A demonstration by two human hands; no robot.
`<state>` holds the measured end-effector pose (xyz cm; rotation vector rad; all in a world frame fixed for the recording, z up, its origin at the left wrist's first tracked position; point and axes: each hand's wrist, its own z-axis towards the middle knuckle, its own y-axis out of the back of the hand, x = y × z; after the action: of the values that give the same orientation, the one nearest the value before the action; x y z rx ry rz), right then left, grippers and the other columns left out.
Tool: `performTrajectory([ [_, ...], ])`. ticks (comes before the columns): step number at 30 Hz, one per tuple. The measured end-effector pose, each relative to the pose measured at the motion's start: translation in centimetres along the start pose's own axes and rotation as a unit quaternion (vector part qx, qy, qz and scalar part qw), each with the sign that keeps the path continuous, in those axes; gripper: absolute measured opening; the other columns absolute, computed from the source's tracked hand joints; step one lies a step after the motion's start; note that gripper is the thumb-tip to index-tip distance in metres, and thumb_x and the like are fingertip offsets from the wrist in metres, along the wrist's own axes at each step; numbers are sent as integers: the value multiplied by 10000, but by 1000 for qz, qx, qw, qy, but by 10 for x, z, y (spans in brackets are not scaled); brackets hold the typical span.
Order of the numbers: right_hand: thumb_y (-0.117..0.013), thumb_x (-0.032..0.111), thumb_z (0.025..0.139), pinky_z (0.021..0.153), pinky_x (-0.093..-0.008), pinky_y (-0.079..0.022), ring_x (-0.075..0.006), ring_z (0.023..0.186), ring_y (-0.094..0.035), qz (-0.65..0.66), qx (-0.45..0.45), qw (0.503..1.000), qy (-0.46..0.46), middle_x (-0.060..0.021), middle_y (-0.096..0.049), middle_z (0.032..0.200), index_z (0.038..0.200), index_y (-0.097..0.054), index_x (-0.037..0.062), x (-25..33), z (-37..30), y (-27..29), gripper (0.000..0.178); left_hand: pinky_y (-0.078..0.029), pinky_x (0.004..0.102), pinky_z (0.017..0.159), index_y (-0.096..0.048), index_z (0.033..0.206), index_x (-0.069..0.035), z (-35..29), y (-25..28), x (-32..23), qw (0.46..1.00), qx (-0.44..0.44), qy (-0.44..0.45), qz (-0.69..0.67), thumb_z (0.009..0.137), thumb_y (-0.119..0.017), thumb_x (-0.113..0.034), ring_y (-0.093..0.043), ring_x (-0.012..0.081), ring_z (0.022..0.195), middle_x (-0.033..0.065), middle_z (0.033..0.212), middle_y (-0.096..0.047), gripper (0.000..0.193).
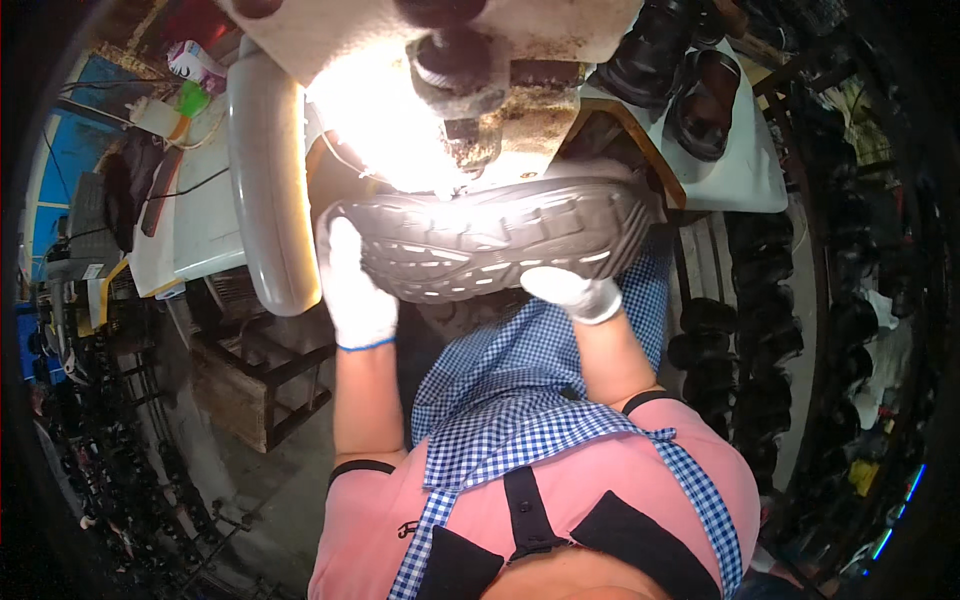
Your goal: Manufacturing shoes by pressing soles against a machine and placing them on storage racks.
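A dark shoe (500, 240) lies crosswise in front of me, its ribbed sole turned toward me. My left hand (352, 280), in a white glove with a blue cuff edge, grips the shoe's left end; most of its fingers are hidden behind it. My right hand (578, 294), also gloved in white, holds the lower edge right of the middle, thumb on the sole and the other fingers out of sight. The shoe's upper edge is right under the head of a stitching machine (470, 135). Glare hides the exact point where they meet.
A rounded pale machine arm (270, 180) stands left of the shoe. Dark finished shoes (705, 105) sit on a white table (755, 170) at the right. A wooden stool (255, 390) is at lower left. Racks of dark shoes (755, 350) line the right side.
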<state>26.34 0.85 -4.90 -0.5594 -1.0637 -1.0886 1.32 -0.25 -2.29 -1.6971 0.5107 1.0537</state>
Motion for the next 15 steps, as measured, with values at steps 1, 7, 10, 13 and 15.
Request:
performTrajectory([
  [1,-634,289,939,1178,-497,-304,-297,1395,-429,-8,0,1000,1,-84,-468,1512,1458,-488,132,4,0,-11,562,-508,436,1016,-501,1373,-30,9,6,-2,1000,-19,5,-21,1041,-512,-292,-590,265,1192,128,1323,-586,422],
  [7,-729,296,871,1163,-488,-311,-322,1350,-480,3,7,997,-80,-84,-571,1420,1372,-585,118,7,23,-53,551,-482,426,1048,-514,1363,-11,33,41,-17,999,-5,-3,-47,1030,-542,-352,-572,257,1213,118,1349,-573,477],
  [10,-784,189,843,1066,-390,-445,-252,1251,-568,171,31,975,-137,-108,-606,1356,1353,-566,45,0,32,-60,573,-436,430,1087,-539,1322,10,23,65,-17,998,-6,15,-68,1034,-533,-346,-533,254,1257,126,1340,-578,458],
  [13,-834,148,796,1040,-348,-472,-195,1196,-586,245,68,947,-199,-94,-622,1299,1358,-537,38,-5,43,-55,645,-390,434,1120,-536,1304,27,17,84,-11,999,-39,0,-25,1031,-538,-338,-489,256,1302,143,1352,-565,456],
  [15,-860,150,764,1037,-346,-475,-198,1196,-587,209,83,951,-210,-95,-623,1292,1349,-538,40,-3,53,-46,677,-350,448,1154,-512,1312,35,13,89,-12,999,-26,21,27,1013,-564,-348,-452,277,1344,180,1382,-533,489],
])
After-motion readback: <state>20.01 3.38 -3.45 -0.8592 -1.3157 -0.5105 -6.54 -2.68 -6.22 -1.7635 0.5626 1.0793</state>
